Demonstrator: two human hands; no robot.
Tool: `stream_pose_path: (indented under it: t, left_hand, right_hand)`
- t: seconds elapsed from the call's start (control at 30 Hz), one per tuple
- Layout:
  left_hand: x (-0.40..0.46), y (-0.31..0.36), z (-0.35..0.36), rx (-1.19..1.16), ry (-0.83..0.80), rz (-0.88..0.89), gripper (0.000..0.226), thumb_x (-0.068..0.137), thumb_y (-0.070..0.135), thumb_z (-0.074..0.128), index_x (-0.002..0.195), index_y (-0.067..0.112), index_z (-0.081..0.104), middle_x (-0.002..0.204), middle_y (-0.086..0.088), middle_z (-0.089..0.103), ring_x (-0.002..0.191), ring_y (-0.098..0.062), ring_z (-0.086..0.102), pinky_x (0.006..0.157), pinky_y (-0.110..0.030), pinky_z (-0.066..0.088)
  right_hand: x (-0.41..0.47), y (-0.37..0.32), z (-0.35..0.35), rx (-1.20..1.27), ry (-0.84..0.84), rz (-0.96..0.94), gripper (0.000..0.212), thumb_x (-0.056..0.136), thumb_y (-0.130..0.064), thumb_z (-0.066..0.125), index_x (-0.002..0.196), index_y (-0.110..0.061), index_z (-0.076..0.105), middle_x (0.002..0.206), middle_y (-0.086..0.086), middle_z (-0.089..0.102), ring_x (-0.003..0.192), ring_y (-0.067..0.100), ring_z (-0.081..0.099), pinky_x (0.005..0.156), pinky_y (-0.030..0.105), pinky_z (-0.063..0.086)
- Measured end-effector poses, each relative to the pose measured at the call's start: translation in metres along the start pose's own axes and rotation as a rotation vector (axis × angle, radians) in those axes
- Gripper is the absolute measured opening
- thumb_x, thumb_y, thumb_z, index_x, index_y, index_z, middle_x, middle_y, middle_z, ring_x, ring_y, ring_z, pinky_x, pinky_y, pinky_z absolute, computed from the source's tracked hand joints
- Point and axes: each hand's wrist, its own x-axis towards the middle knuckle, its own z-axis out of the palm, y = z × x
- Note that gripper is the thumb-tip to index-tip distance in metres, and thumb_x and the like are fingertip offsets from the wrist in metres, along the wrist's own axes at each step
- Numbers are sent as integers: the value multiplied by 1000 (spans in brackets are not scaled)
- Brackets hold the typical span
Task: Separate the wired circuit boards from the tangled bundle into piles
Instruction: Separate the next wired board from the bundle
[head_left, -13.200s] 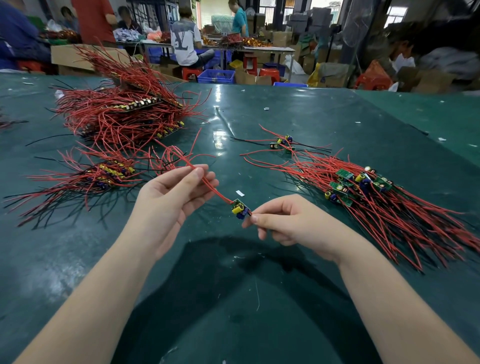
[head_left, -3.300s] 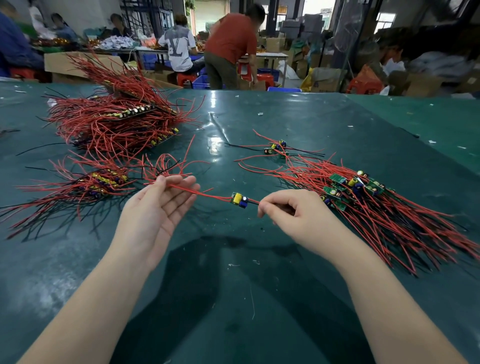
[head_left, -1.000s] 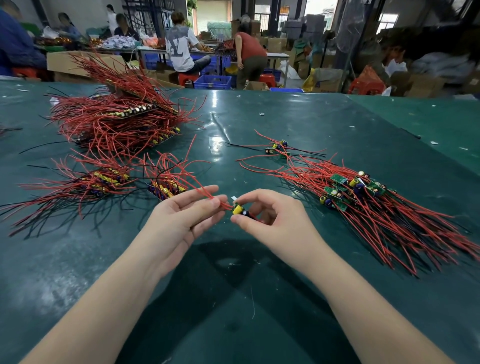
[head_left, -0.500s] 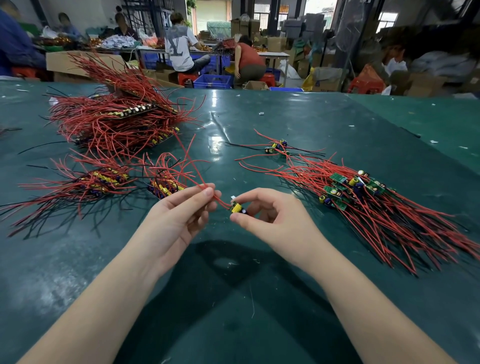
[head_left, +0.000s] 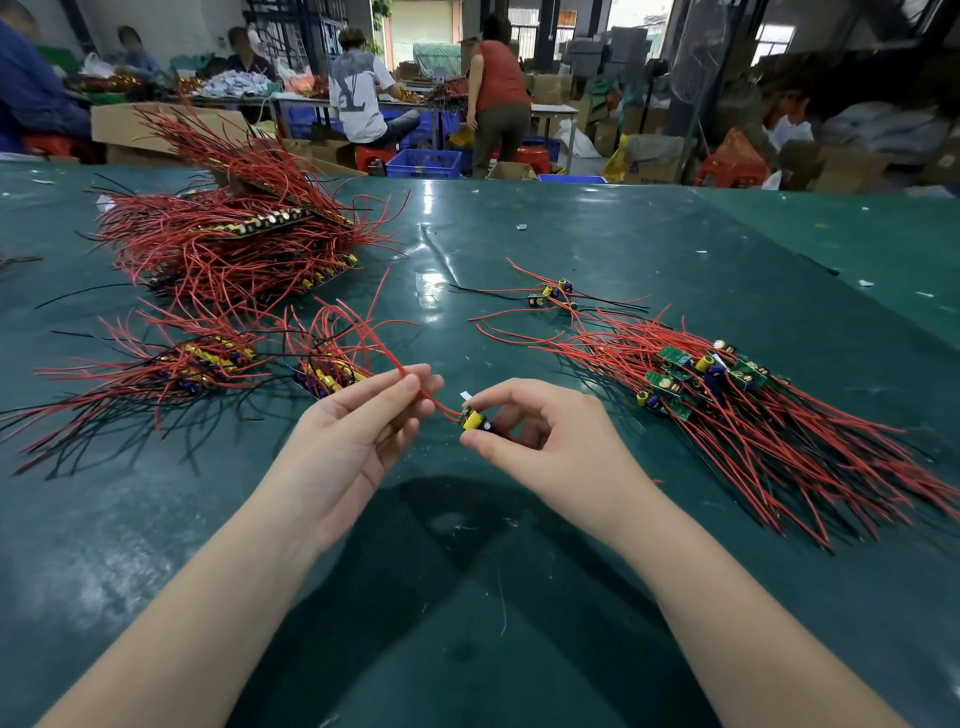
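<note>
Nearest, w/ both forearms reaching in over the dark green matte surface, the right hand pinched a small circuit board w/ a yellow capacitor between thumb & index finger, just above the surface. Just left of that board, the left hand lay palm up, fingers nearly straight, thumb & fingertips lightly pinching the thin red wire that ran from the board up & back to the left. That wire led into a small tangled bundle of red-wired boards, left of & beyond the held board. Further left lay a flatter bundle of red & black wires w/ yellow parts. Right of the held board sat a sorted pile of green boards w/ long red wires. Beyond it, a few loose wired boards. Far left of the held board rose a big heap of red wires & board strips. Past the surface's far edge, people worked at other tables.
</note>
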Motion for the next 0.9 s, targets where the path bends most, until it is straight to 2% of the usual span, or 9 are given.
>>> stream_pose_path:
  t: [0.3, 0.43, 0.57, 0.7, 0.9]
  left_hand:
    - [0, 1, 3, -68, 59, 25, 15, 73, 20, 66, 77, 15, 79, 88, -4, 75, 64, -3, 65, 57, -10, 51]
    - [3, 1, 0, -103, 118, 48, 16, 80, 10, 65, 93, 11, 74, 91, -3, 75, 68, -3, 67, 60, -9, 51]
    - [4, 1, -1, -97, 158, 80, 15, 79, 19, 66, 89, 10, 74, 86, -3, 75, 66, -3, 67, 58, -9, 51]
    - [6, 3, -3, -133, 187, 97, 11, 89, 6, 60, 94, 8, 70, 88, -2, 76, 68, -3, 68, 61, -9, 51]
    - [8, 5, -7, -117, 214, 121, 12, 93, 11, 58, 94, 8, 70, 90, -3, 76, 69, -3, 67, 60, -9, 50]
  right_hand:
    - [0, -1, 0, -6, -14, -15, 14, 79, -31, 76, 91, -36, 69, 69, -18, 62, 56, 4, 47, 62, 18, 38]
    - [0, 0, 0, -33, -15, -5, 14, 79, -30, 76, 91, -33, 69, 69, -18, 61, 56, 4, 47, 63, 20, 39]
    - [1, 0, 1, -43, -22, -12, 14, 79, -31, 76, 91, -33, 69, 70, -17, 62, 56, 5, 46, 62, 22, 39]
    - [1, 0, -1, -98, -25, -16, 13, 80, -30, 75, 92, -31, 69, 73, -13, 64, 57, 6, 47, 63, 21, 39]
    - [1, 0, -4, -131, -40, -4, 13, 80, -30, 75, 92, -33, 69, 70, -16, 62, 56, 4, 47, 62, 20, 37]
